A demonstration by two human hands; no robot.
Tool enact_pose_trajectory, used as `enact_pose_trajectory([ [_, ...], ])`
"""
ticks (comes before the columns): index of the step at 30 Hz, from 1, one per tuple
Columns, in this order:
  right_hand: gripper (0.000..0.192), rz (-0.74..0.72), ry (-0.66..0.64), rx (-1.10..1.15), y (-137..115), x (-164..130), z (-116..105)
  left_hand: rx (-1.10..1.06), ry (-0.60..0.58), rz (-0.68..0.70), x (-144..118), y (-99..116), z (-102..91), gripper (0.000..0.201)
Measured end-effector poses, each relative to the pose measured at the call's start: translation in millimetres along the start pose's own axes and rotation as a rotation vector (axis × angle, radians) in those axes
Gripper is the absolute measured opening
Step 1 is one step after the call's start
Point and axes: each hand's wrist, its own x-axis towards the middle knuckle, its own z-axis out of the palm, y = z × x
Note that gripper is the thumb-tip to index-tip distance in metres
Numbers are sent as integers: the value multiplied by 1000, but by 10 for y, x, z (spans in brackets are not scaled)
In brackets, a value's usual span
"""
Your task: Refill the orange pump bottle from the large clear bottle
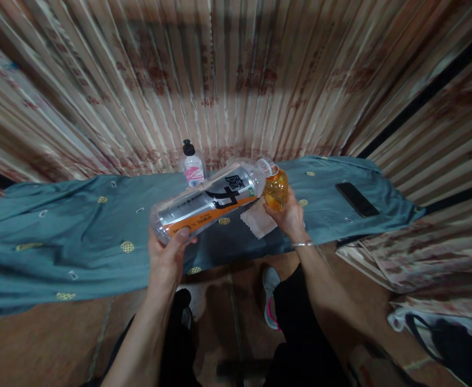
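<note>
My left hand (167, 255) grips the base of a large clear plastic bottle (207, 204) with an orange and black label, tilted almost flat. Its open neck touches the mouth of a small round amber glass jar (276, 188). My right hand (288, 215) holds that jar from below, just above the table covered in a blue-green cloth (78, 231). A white paper or cloth piece (256, 220) lies on the cloth under the jar.
A small clear bottle with a black cap and pink label (191, 166) stands at the table's back edge. A black phone (357, 199) lies on the cloth to the right. Patterned curtains (236, 75) hang behind. A bag (441, 333) sits on the floor at right.
</note>
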Motion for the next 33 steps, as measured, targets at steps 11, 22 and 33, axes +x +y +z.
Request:
enact_pose_trajectory([
  [11, 90, 11, -34, 23, 103, -3, 5, -10, -17, 51, -12, -8, 22, 72],
  [22, 86, -15, -26, 14, 92, -16, 10, 5, -21, 66, -20, 42, 60, 71],
  [33, 86, -28, -13, 4, 101, -24, 14, 15, -15, 60, -40, 47, 54, 68],
])
